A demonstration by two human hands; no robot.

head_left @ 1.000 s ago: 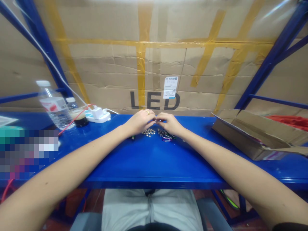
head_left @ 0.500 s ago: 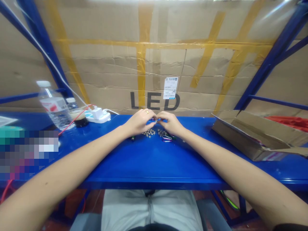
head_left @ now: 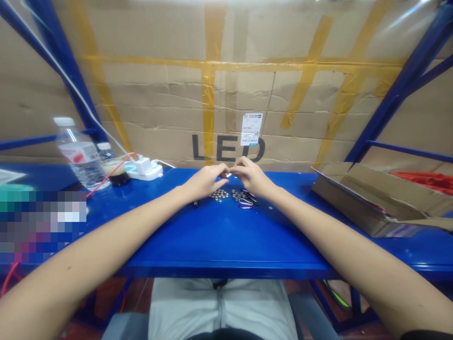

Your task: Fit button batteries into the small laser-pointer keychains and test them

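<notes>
Both hands meet at the far middle of the table [head_left: 219, 236]. The left hand [head_left: 205, 182] and right hand [head_left: 252, 178] come in fingertip to fingertip, each pinching one end of a tiny silvery part [head_left: 228, 175] held just above the surface; too small to say what it is. Its long axis looks to run left-right, along the line between the two pinches, so neither hand is nearer: it sits dead between them. The other fingers are curled in, not spread. Just below the hands, on the body side, a loose heap of silver bits [head_left: 219, 194] lies under the left fingertips. Just beside it on the right is a clump of carabiners [head_left: 247, 199], purple and green showing, touching or nearly touching the right hand's heel. A small dark piece [head_left: 195, 203] lies by the left wrist and a speck [head_left: 270, 207] by the right wrist. The table is glossy blue metal, flat. Left rear: a clear bottle [head_left: 79, 153], a dark jar [head_left: 113, 169] beside it, and a white power strip [head_left: 143, 169] with a red lead. Right: an open box [head_left: 375, 198] lying at an angle. Behind everything is taped cardboard [head_left: 170, 108] marked LED with a label [head_left: 251, 128], and blue rack posts [head_left: 399, 80] on either side
</notes>
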